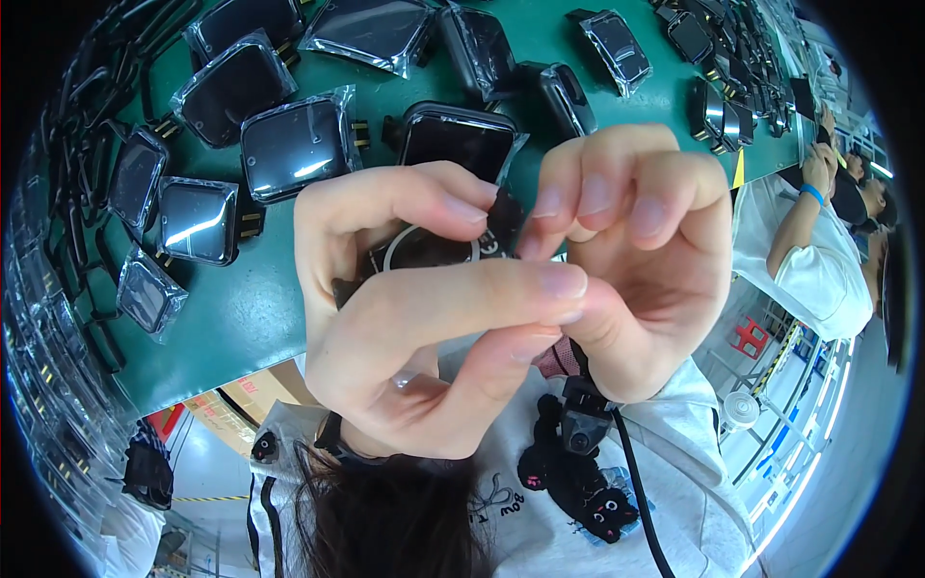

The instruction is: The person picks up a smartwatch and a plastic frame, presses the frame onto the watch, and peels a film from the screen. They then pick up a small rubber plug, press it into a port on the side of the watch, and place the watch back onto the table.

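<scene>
My left hand is curled around a black smartwatch body, its back with a pale ring partly showing between the fingers. Close against it, my right hand has its fingers bent toward the watch's right edge. The right thumb meets the left index fingertip there, and whatever lies in that pinch is hidden. Just beyond my hands, another dark watch lies on the green bench. Film-wrapped square watch bodies with gold-coloured contacts lie around it.
Dark looped straps crowd the bench's left side. More watch bodies sit at the far right. A cardboard box stands below the near edge. A co-worker's white sleeve is at the right, near a red stool.
</scene>
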Demonstrator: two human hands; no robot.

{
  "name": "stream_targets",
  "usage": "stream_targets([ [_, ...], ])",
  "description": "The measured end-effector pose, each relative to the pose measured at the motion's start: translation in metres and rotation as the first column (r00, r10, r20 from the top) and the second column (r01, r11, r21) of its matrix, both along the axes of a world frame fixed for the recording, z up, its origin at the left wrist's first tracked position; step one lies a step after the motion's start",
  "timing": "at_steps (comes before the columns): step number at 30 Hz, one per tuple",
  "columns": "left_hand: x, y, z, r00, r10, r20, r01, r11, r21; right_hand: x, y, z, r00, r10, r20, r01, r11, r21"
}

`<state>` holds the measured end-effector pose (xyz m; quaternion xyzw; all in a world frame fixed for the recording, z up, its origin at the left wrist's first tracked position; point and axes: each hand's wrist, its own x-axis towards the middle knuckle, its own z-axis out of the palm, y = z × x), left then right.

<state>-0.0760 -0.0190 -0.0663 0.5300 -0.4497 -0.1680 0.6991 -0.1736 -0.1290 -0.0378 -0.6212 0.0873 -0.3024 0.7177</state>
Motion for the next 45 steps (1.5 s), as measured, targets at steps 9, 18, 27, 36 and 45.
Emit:
stream_targets([
  [9, -0.002, -0.004, 0.001, 0.999, 0.044, -0.025, -0.044, 0.999, -0.012, 0.001, -0.001, -0.007, 0.999, 0.016, -0.051, -0.015, 0.999, 0.034],
  [18, -0.002, -0.004, -0.001, 0.999, 0.051, 0.002, -0.051, 0.998, -0.044, 0.003, 0.002, -0.007, 0.998, -0.006, -0.061, 0.011, 0.997, 0.080],
  [27, -0.011, -0.005, 0.002, 0.917, -0.022, -0.399, 0.010, 0.999, -0.033, 0.000, -0.004, 0.003, 0.998, -0.050, -0.040, 0.046, 0.994, -0.095],
  [36, -0.005, 0.000, -0.007, 0.766, -0.318, -0.558, 0.180, 0.940, -0.289, 0.003, 0.001, 0.006, 0.998, -0.049, 0.046, 0.065, 0.883, -0.465],
  [45, -0.009, -0.005, -0.007, 0.797, -0.249, -0.550, 0.062, 0.940, -0.335, 0.003, 0.002, 0.008, 0.998, -0.044, 0.033, 0.055, 0.874, -0.483],
])
